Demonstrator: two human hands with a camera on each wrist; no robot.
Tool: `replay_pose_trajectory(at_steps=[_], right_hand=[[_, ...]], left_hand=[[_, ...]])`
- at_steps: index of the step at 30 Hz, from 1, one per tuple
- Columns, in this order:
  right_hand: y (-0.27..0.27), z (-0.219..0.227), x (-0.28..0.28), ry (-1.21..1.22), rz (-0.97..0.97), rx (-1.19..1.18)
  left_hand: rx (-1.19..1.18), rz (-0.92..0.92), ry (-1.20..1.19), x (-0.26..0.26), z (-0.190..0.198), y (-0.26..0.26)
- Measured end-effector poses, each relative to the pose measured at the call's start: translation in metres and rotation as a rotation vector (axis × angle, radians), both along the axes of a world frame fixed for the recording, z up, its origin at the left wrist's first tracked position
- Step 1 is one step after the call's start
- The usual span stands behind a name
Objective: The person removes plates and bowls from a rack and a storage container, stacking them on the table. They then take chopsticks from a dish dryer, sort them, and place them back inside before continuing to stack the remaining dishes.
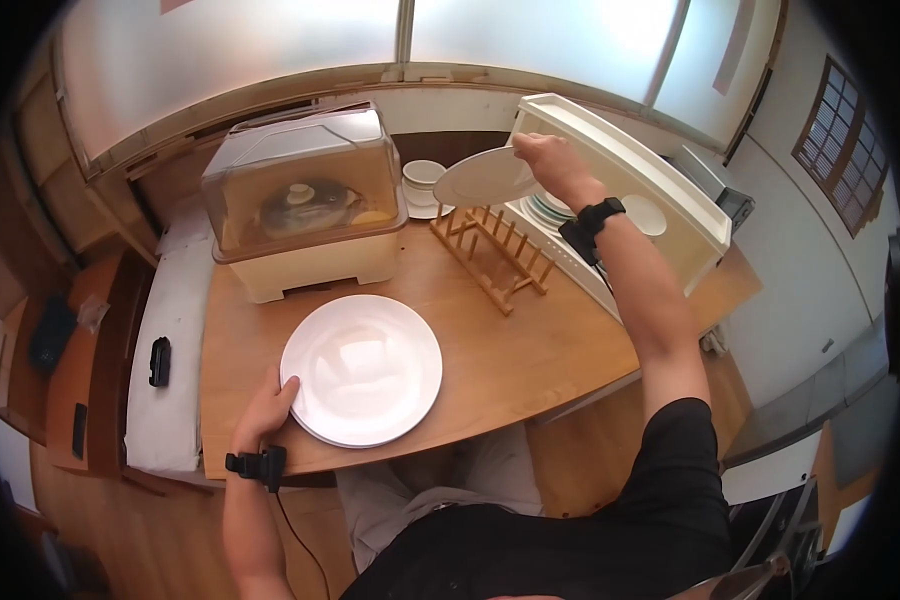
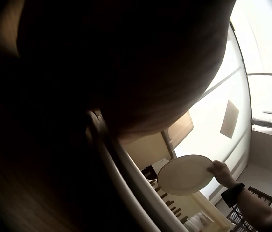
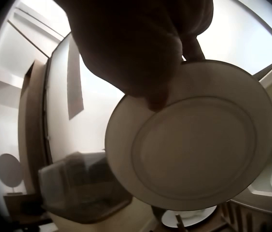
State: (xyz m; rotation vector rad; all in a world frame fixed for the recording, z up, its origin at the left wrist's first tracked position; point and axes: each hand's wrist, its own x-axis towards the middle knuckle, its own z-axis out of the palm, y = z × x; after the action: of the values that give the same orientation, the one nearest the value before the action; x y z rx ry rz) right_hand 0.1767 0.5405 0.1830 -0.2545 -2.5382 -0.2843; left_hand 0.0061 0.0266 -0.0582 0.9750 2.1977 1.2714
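Note:
My right hand (image 1: pixel 562 168) pinches the rim of a white plate (image 1: pixel 475 182), which hangs tilted over a wooden plate rack (image 1: pixel 497 268) with upright pegs. In the right wrist view, the broad face of this plate (image 3: pixel 194 150) fills the middle, with the thumb over its edge. At the table's front left, my left hand (image 1: pixel 263 410) grips the left rim of large white plates (image 1: pixel 362 370) lying flat, thumb on top. Two stacked rims (image 2: pixel 121 169) show in the left wrist view; the fingers beneath are hidden.
A cream dish box with a clear brown lid (image 1: pixel 305 195) stands at the back left of the wooden table (image 1: pixel 240 340). Small white bowls (image 1: pixel 425 180) sit behind the rack. On the right, a cream shelf unit (image 1: pixel 660 190) holds several stacked dishes (image 1: pixel 547 210).

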Motion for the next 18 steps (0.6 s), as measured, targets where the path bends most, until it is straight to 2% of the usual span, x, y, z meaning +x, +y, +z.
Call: replay_pose_trajectory(at_steps=[4, 7, 10, 14, 18], right_hand=[[0.011, -0.016, -0.019, -0.062, -0.021, 0.013], [0.016, -0.010, -0.023, -0.060, -0.031, -0.029], [0.025, 0.001, -0.024, 0.011, 0.068, -0.113], [0.032, 0.007, -0.036, -0.071, 0.062, 0.046], [0.042, -0.002, -0.046, -0.061, 0.135, -0.008]], left_hand=[[-0.033, 0.007, -0.039, 0.002, 0.006, 0.001], [-0.039, 0.018, -0.069, 0.002, 0.007, 0.000], [-0.022, 0.023, -0.060, 0.008, 0.015, 0.002], [-0.044, 0.038, -0.068, 0.004, 0.009, 0.003], [-0.075, 0.048, -0.049, 0.003, 0.006, -0.001]])
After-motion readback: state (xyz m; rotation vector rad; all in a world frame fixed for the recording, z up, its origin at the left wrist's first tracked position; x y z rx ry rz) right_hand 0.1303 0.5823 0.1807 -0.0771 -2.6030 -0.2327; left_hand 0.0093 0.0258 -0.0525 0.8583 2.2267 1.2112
